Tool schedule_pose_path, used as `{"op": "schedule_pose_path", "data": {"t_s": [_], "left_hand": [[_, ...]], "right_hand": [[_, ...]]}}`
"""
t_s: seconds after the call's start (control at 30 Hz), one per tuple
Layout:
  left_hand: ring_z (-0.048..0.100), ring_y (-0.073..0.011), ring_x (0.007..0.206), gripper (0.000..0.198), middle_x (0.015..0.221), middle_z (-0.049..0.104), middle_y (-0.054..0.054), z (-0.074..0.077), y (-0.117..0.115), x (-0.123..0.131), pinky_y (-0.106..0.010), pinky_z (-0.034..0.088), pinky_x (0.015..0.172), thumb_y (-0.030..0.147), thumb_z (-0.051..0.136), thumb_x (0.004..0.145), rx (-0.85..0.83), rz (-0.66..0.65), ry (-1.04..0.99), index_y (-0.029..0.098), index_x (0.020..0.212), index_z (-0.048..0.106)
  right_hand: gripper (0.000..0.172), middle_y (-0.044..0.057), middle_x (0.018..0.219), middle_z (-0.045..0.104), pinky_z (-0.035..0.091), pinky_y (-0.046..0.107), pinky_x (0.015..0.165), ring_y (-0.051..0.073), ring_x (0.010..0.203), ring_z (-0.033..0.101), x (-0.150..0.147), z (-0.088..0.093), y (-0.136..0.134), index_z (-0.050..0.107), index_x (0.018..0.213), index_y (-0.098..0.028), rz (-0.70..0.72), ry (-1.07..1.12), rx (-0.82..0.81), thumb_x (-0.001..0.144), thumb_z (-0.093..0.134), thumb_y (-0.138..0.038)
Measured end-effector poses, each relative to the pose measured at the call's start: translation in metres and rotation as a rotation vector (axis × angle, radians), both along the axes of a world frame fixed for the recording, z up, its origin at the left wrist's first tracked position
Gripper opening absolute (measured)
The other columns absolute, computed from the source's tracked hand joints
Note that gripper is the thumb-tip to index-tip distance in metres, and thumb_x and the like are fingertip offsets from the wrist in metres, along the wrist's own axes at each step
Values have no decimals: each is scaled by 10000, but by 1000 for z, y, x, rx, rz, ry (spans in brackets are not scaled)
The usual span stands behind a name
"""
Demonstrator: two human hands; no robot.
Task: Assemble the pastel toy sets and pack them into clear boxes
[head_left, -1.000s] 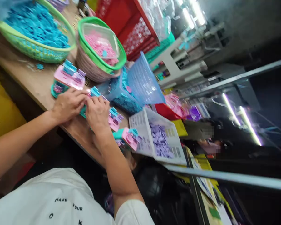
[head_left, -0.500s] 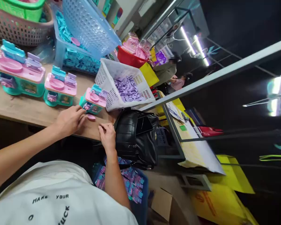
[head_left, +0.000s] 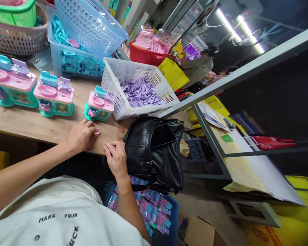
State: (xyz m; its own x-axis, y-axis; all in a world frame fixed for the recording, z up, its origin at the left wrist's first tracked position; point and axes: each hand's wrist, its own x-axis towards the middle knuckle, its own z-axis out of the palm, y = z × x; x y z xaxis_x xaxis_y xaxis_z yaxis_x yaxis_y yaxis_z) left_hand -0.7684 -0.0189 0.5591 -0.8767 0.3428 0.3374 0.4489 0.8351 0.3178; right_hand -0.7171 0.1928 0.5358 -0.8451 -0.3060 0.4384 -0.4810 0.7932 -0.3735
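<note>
My left hand (head_left: 81,137) is closed at the table's front edge, with a small pink plastic piece (head_left: 97,131) at its fingertips. Just behind that piece stands a small toy kitchen (head_left: 100,106) with a pink top, teal base, blue back part and purple parts. To its left are a second toy kitchen (head_left: 54,95) and a third one (head_left: 14,85), partly cut off by the frame. My right hand (head_left: 116,159) rests at the table edge beside a black bag, its thumb and fingers drawn together; whatever is between them is hidden.
Behind the toys are a white basket (head_left: 108,80) of purple pieces and a blue bin (head_left: 56,66) of blue pieces. The black leather bag (head_left: 138,147) with a phone on it sits right. A blue crate (head_left: 173,215) of packed toys is below. People sit farther back.
The pink piece, which lay flat beside my left hand, is now tilted at its fingertips. My right hand has shifted slightly left and down. The camera view has turned a little.
</note>
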Motion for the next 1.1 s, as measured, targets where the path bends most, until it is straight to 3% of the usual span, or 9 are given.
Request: {"op": "schedule_pose_path", "data": {"t_s": [0.1,0.27,0.4,0.5,0.63,0.7,0.77,0.93,1.1], "left_hand": [[621,-256,844,289,861,685,-124,-2,1,2,-342,491,687,315,488,999,50,44,-34,144,880,688],[581,-173,663,326,870,705,-62,3,-4,3,-278,437,641,377,489,969,308,79,-143,163,1158,644],[528,-142,602,354,768,682,-59,12,-9,2,-254,398,586,451,517,910,469,58,-327,157,854,706],[516,-134,583,373,670,634,-30,17,-9,1,-229,373,538,508,586,829,680,89,-489,152,810,696],[572,-137,598,512,734,660,-10,23,-12,3,-215,444,526,508,705,700,976,140,-634,150,1067,699],[603,-146,631,574,742,669,-8,26,-17,5,-222,487,556,504,741,666,1022,178,-631,145,1112,696],[614,-150,640,544,716,666,-11,26,-24,7,-226,505,571,529,765,654,1027,197,-615,137,1027,704],[606,-139,566,485,637,658,-25,22,-31,10,-209,478,504,591,802,650,1030,161,-649,145,780,663],[642,-152,571,563,745,729,-60,24,-28,11,-204,473,468,609,840,647,1113,52,-824,128,920,728]], "right_hand": [[310,133,1074,690,523,389,863,232,946,600,10,-6,2,725,1267,-191,25,100,68,1013,562,-260],[333,135,1053,703,546,378,844,228,930,615,19,-5,15,707,1301,-183,127,125,64,1007,551,-190],[346,99,1026,720,570,336,838,196,927,644,20,8,19,745,1202,-222,194,43,-62,995,501,-89],[306,69,978,708,569,318,863,178,933,669,6,18,3,766,1099,-239,138,-9,-186,989,514,-104],[216,65,927,688,564,262,820,153,873,679,-32,20,-32,770,971,-193,79,-13,-353,970,559,-148],[144,54,910,703,560,236,749,135,787,671,-48,17,-45,760,934,-185,68,-107,-388,943,617,-181],[83,40,889,723,549,225,696,120,704,651,-57,13,-51,750,913,-184,47,-214,-400,911,679,-227],[177,20,793,723,530,229,641,114,629,622,-56,15,-53,724,834,-180,34,-334,-540,898,681,-340],[218,23,832,754,587,249,705,147,742,708,-54,24,-66,695,879,-186,134,-452,-811,867,694,-403]]}}
